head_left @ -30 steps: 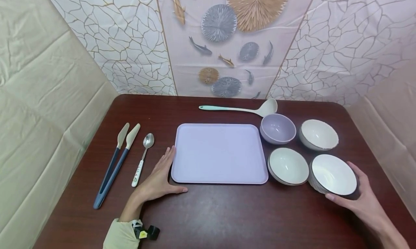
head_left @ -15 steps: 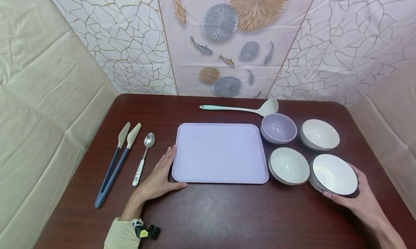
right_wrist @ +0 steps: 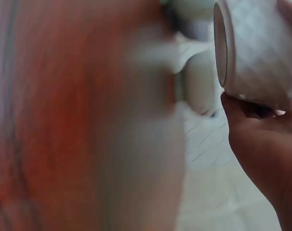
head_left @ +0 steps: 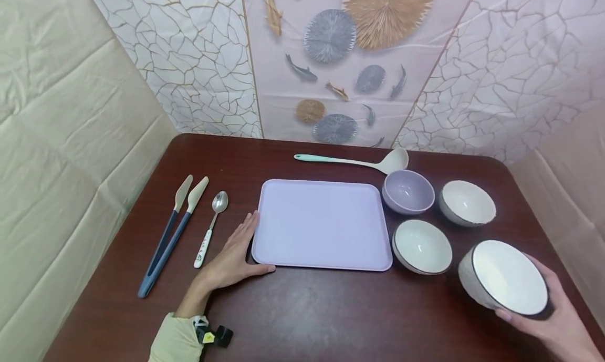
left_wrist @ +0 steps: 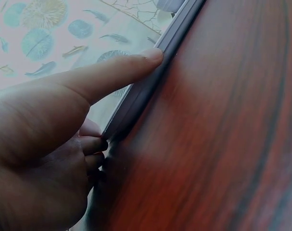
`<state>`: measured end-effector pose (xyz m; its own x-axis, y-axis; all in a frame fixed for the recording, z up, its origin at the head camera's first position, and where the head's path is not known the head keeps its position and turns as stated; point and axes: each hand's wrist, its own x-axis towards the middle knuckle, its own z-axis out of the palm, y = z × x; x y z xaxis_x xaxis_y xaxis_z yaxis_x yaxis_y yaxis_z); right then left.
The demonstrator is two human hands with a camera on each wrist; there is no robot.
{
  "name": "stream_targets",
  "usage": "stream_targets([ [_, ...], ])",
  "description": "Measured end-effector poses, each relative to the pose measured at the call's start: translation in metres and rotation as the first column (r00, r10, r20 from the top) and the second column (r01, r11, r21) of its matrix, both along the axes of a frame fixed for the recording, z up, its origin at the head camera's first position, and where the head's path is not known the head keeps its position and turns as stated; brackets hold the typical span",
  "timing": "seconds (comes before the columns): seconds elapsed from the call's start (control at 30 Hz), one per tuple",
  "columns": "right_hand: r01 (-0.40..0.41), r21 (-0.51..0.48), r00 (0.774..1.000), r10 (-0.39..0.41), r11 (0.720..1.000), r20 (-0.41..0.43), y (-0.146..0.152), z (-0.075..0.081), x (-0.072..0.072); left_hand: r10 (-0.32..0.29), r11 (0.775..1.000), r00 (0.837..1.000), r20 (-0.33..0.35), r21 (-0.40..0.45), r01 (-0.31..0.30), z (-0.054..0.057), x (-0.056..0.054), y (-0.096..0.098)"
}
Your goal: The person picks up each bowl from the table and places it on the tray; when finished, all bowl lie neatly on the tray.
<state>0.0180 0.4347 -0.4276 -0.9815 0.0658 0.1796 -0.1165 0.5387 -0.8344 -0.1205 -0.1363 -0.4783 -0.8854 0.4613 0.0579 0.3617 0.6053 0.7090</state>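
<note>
My right hand (head_left: 557,312) grips a white bowl (head_left: 510,278) with a dark rim by its right side. The bowl is tilted and raised off the table; in the right wrist view its textured outside (right_wrist: 266,53) and foot ring show. My left hand (head_left: 231,259) lies at the left edge of a lilac tray (head_left: 321,225), fingers spread and straight, the fingertips touching the edge. The thumb (left_wrist: 131,67) reaches along the tray's near side in the left wrist view. Beside the tray stands another white bowl (head_left: 422,246) with a dark rim.
A purple bowl (head_left: 408,192) and a white bowl (head_left: 468,203) stand at the back right. Behind the tray lies a ladle (head_left: 350,162) with a mint handle. Blue-handled tongs (head_left: 170,241) and a metal spoon (head_left: 211,228) lie at the left. Fabric walls (head_left: 71,141) surround the table.
The white bowl in my right hand has risen from the table and moved right and nearer, away from the bowl beside it. My left hand stays at the tray. The head view has shifted slightly.
</note>
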Motion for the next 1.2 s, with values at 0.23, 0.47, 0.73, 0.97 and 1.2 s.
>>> stream_targets([
  [0.23,-0.348,-0.149,0.938,0.343,0.926,-0.055,-0.072,0.033,-0.008,0.006,1.0,1.0,-0.002,0.009,-0.006,-0.002,0.0,-0.001],
  [0.47,-0.418,-0.138,0.901,0.429,0.898,0.061,-0.189,0.032,-0.068,0.011,1.0,1.0,-0.007,0.019,-0.011,-0.005,-0.001,-0.006],
  [0.73,-0.306,-0.257,0.94,0.333,0.916,0.068,-0.305,0.019,-0.155,-0.01,1.0,1.0,-0.019,0.026,0.01,-0.006,-0.004,-0.003],
  [0.97,-0.246,-0.139,0.966,0.254,0.959,0.046,-0.337,-0.002,-0.206,-0.022,1.0,1.0,-0.02,0.02,0.022,-0.004,-0.006,0.001],
  [1.2,-0.219,-0.088,0.971,0.226,0.972,0.079,-0.352,-0.015,-0.226,-0.008,1.0,1.0,-0.026,0.014,0.008,-0.005,-0.003,-0.005],
])
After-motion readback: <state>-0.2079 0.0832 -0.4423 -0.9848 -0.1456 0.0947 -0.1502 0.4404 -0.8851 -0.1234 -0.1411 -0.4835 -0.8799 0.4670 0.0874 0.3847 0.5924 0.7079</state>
